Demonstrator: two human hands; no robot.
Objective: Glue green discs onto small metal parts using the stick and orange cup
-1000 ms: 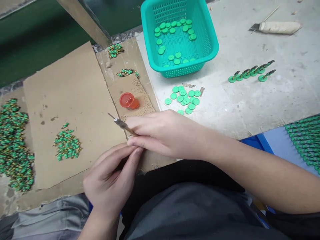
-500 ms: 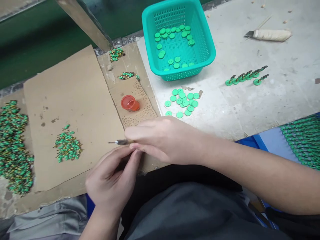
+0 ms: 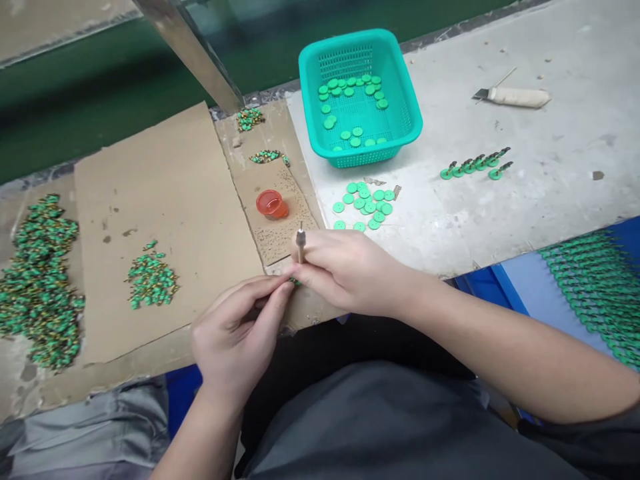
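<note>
My right hand [image 3: 357,270] is closed round a thin pen-like tool [image 3: 301,247] with a brown shaft, a dark collar and a fine metal tip; the tip points away from me. Thumb and fingertips of my left hand [image 3: 237,327] are pinched together on a small green piece [image 3: 295,282], mostly hidden by the fingers. The two hands meet at their fingertips, over the table's near edge. Just beyond them stands a small red cup [image 3: 273,205] on a speckled strip of cardboard [image 3: 280,243].
Green discs [image 3: 369,207] lie loose before a teal basket [image 3: 411,123] holding more discs. Figures on green bases [image 3: 470,165] and a wrapped-handle knife [image 3: 520,98] are to the right. Small green-and-gold pieces form a pile [image 3: 151,279] on cardboard [image 3: 165,207] and a bigger heap [image 3: 43,287] at far left.
The tool in my right hand has swung from pointing left to pointing away from me. A bit of the green piece now shows between my hands. The camera view has shifted somewhat.
</note>
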